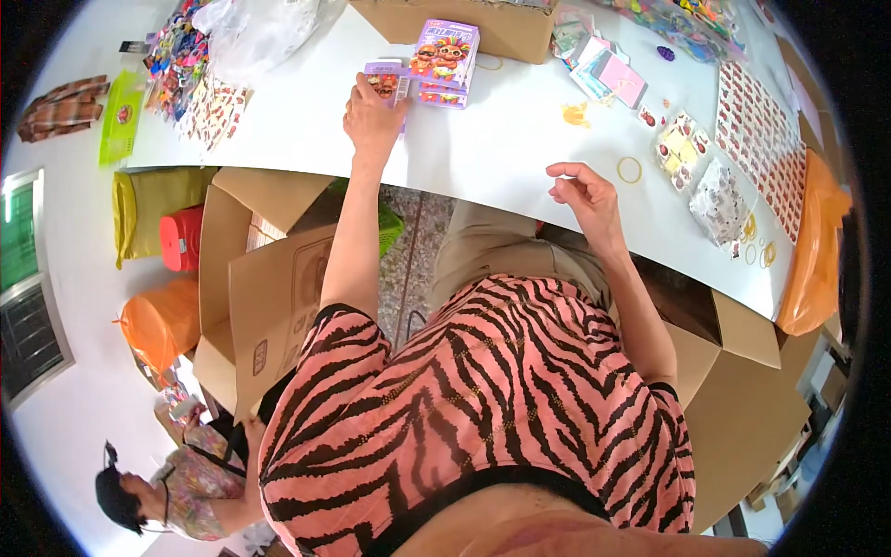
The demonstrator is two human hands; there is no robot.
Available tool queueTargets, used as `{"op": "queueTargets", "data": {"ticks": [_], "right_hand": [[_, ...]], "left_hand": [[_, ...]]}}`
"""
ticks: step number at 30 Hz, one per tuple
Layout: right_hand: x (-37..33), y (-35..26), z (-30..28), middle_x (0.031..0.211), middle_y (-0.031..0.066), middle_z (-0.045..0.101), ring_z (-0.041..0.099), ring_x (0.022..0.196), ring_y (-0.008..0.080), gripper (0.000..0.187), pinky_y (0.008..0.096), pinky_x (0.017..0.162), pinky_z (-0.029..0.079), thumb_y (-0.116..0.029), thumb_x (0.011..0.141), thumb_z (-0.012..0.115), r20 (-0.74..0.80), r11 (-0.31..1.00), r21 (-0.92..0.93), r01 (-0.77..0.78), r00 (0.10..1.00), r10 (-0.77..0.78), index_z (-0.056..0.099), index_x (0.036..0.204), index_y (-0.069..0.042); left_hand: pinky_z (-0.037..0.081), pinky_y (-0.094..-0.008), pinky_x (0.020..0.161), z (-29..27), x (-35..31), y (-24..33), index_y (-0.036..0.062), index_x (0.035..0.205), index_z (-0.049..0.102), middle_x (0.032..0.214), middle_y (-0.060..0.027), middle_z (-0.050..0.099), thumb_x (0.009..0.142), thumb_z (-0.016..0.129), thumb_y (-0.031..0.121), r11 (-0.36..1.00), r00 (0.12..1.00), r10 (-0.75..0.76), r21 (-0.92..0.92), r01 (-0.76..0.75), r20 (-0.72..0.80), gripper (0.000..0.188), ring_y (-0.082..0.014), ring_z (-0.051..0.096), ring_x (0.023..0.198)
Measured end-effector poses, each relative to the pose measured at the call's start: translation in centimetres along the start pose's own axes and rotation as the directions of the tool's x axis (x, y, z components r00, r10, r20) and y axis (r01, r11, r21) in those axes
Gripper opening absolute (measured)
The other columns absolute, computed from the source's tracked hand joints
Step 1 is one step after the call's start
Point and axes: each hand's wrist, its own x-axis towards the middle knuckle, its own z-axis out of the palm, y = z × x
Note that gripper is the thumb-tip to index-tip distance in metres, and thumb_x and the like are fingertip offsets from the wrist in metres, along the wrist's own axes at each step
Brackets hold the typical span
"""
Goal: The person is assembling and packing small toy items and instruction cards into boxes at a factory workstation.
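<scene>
My left hand (373,123) reaches over the white table with its fingers closed on a small purple printed box (383,85), partly hidden under them. Right beside that box is a short stack of similar purple boxes (445,58) with colourful cartoon figures. My right hand (590,206) hovers by the table's near edge. Its fingers are bent and a little apart, with nothing seen between them. On the tabletop to its right lies a yellow rubber band (629,170).
A cardboard carton (506,32) stands behind the stack. Cards (608,74), a sticker sheet (756,139) and a clear bag of small items (719,202) lie on the right. Small colourful packets (181,60) pile up far left. Open cartons (278,316) stand below; another person (200,483) works at lower left.
</scene>
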Motion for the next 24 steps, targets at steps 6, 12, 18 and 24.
{"op": "queueTargets", "data": {"ticks": [6, 12, 18, 24], "right_hand": [[-0.2, 0.3, -0.2, 0.094, 0.0026, 0.065, 0.060, 0.078, 0.0083, 0.018, 0.0237, 0.073, 0.050, -0.009, 0.091, 0.055, 0.003, 1.000, 0.030, 0.003, 1.000, -0.003, 0.063, 0.106, -0.001], [-0.1, -1.0, -1.5, 0.096, 0.0018, 0.065, 0.059, 0.080, 0.0085, 0.019, 0.0234, 0.075, 0.048, -0.008, 0.091, 0.055, 0.013, 0.998, -0.002, 0.064, 0.998, -0.063, 0.062, 0.107, -0.002], [0.7, -6.4, -2.1, 0.116, 0.0042, 0.059, 0.055, 0.104, 0.0109, 0.032, 0.0263, 0.090, 0.044, -0.006, 0.088, 0.059, 0.010, 0.934, 0.251, 0.254, 0.964, -0.265, 0.056, 0.120, -0.004], [0.1, -7.1, -3.2, 0.125, 0.0060, 0.054, 0.051, 0.112, 0.0141, 0.041, 0.0315, 0.098, 0.042, -0.001, 0.085, 0.060, 0.081, 0.886, 0.315, 0.339, 0.921, -0.381, 0.053, 0.126, -0.001]], "left_hand": [[0.049, -0.0467, 0.081, -2.0, -1.0, -0.3, -0.0050, 0.136, 0.027, 0.110, -0.0241, 0.058, 0.064, 0.078, 0.034, 0.998, 0.984, -0.006, -0.069, -0.006, -0.175, 0.096, -0.0398, 0.059, 0.097], [0.051, -0.0300, 0.077, -7.4, -5.3, 4.1, -0.0029, 0.138, 0.027, 0.106, -0.0182, 0.062, 0.070, 0.073, 0.002, 0.378, 0.997, -0.072, -0.925, 0.044, 0.018, 0.083, -0.0212, 0.062, 0.090], [0.054, -0.0392, 0.084, -5.1, -10.4, 9.5, -0.0013, 0.136, 0.030, 0.115, -0.0197, 0.058, 0.069, 0.078, 0.016, -0.193, 0.884, 0.396, -0.918, 0.346, 0.250, 0.084, -0.0269, 0.064, 0.097], [0.055, -0.0396, 0.084, -4.3, -12.5, 14.5, -0.0007, 0.129, 0.037, 0.112, -0.0187, 0.060, 0.073, 0.074, 0.022, -0.259, 0.776, 0.534, -0.809, 0.528, 0.335, 0.071, -0.0266, 0.065, 0.096]]}}
